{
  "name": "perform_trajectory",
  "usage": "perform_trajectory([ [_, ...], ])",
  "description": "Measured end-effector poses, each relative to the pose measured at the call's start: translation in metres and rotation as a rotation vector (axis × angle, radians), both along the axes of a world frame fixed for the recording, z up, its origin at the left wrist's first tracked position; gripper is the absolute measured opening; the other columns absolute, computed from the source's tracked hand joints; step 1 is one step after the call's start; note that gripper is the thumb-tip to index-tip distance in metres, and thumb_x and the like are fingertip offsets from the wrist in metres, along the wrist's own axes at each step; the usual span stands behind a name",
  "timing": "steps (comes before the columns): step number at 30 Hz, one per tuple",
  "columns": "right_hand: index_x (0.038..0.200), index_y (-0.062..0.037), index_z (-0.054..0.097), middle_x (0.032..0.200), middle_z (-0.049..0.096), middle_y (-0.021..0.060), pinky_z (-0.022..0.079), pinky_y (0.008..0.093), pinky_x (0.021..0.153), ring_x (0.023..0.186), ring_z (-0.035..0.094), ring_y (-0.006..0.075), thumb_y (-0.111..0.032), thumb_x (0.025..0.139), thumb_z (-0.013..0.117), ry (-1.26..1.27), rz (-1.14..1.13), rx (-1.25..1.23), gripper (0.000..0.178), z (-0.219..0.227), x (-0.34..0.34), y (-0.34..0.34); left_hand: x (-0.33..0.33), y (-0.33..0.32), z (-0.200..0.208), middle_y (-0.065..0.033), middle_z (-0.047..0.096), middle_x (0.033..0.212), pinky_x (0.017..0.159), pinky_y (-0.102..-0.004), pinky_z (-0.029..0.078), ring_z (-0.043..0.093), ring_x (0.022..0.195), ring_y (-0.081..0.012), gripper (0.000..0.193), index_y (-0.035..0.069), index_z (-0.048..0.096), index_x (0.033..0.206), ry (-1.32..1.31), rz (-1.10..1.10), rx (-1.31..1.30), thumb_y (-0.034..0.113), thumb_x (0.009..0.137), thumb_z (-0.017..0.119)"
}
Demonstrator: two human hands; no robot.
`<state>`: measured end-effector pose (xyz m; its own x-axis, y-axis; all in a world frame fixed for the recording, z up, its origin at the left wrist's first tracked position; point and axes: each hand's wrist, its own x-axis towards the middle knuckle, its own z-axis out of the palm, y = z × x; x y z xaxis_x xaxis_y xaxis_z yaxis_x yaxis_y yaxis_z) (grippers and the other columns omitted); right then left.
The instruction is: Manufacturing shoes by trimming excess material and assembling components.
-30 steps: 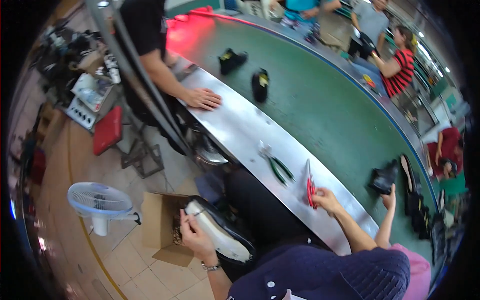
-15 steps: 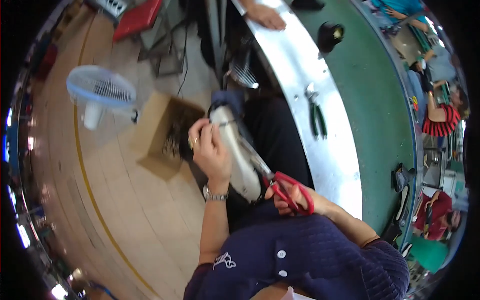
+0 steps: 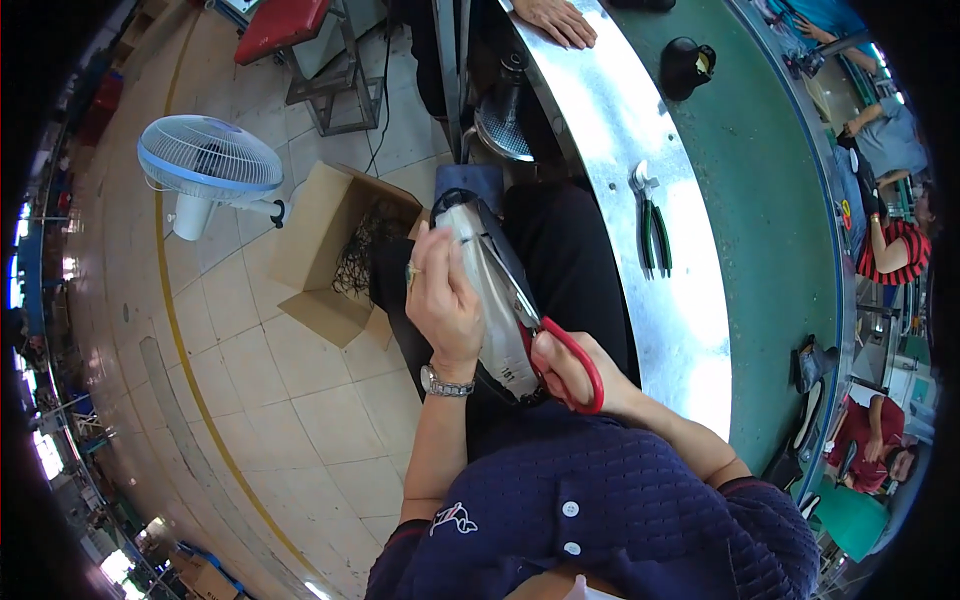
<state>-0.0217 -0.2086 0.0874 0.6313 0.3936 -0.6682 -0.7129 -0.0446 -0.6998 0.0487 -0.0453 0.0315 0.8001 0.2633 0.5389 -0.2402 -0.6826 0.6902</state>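
On my lap lies a shoe (image 3: 495,305), its long pale underside turned up and dark upper material around its edges. My left hand (image 3: 443,300) is closed at the shoe's far left side, fingers bent against it; the fingertips are partly hidden. A pair of scissors with red handles (image 3: 578,350) is in my right hand (image 3: 590,375), with the thumb through a loop. The blades lie along the shoe's right edge, pointing away from me. How far the blades are apart is hard to tell.
Right of my lap runs a shiny metal ledge (image 3: 690,345) with green-handled pliers (image 3: 654,225). A green belt (image 3: 750,230) beyond carries dark shoes (image 3: 687,68). Another person's hand (image 3: 555,18) rests on the ledge. A cardboard box (image 3: 310,235) and a fan (image 3: 210,165) stand left.
The scissors have turned so their loops look narrower, and the blades now lie closer along the shoe's edge. My left hand has shifted slightly right and nearer. The whole view has shifted a little.
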Motion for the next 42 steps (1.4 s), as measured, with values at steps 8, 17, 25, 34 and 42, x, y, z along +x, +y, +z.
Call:
perform_trajectory([
  [8, 0.086, -0.0073, 0.056, 0.061, 0.04, -0.0079, 0.031, 0.0227, 0.048, 0.053, 0.038, 0.0039, -0.04, 0.096, 0.059, -0.064, -0.068, 0.035, 0.034, -0.014, -0.004, -0.002, -0.008, 0.001, 0.004, -0.0103, 0.068, 0.092, 0.065, -0.0254, 0.051, 0.061, 0.073, -0.0134, 0.02, -0.004, 0.06, 0.096, 0.042, 0.069, -0.158, 0.011, 0.101, 0.048],
  [17, 0.095, -0.0058, 0.061, 0.065, 0.049, -0.0057, 0.034, 0.0239, 0.051, 0.055, 0.045, 0.0056, -0.038, 0.093, 0.065, 0.096, -0.022, 0.133, 0.032, -0.011, -0.008, -0.012, 0.002, 0.041, 0.1, -0.02, 0.065, 0.09, 0.053, -0.0303, 0.048, 0.057, 0.063, -0.0182, 0.016, -0.006, 0.047, 0.091, -0.701, 0.093, -0.156, 0.006, 0.101, 0.042],
  [25, 0.102, -0.0021, 0.066, 0.076, 0.068, 0.008, 0.05, 0.0282, 0.062, 0.067, 0.063, 0.0129, -0.017, 0.087, 0.067, -0.507, -0.298, -0.853, 0.022, -0.031, 0.0, -0.12, 0.024, 0.182, -0.035, -0.0249, 0.06, 0.117, 0.077, -0.0338, 0.052, 0.063, 0.091, -0.0344, 0.04, -0.009, 0.056, 0.119, 0.372, 0.215, 0.446, 0.024, 0.096, 0.058],
  [34, 0.109, -0.0018, 0.067, 0.098, 0.069, 0.0143, 0.052, 0.0385, 0.077, 0.084, 0.068, 0.0275, -0.032, 0.082, 0.073, -0.416, -0.139, -1.633, 0.041, -0.098, -0.052, -0.223, 0.009, 0.004, 0.001, -0.0162, 0.043, 0.145, 0.114, -0.0487, 0.022, 0.035, 0.138, -0.034, 0.047, 0.006, 0.052, 0.136, 0.047, -0.702, 0.55, 0.029, 0.095, 0.051],
  [42, 0.127, -0.0031, 0.054, 0.113, 0.059, 0.0235, 0.047, 0.0433, 0.088, 0.106, 0.057, 0.0376, -0.043, 0.079, 0.074, -0.788, -0.254, -1.409, 0.066, -0.118, 0.07, -0.161, 0.105, -0.061, 0.021, -0.0201, 0.064, 0.113, 0.095, -0.0413, 0.045, 0.058, 0.107, -0.0369, 0.06, -0.004, 0.06, 0.119, 0.423, -0.753, 0.339, 0.04, 0.08, 0.072],
])
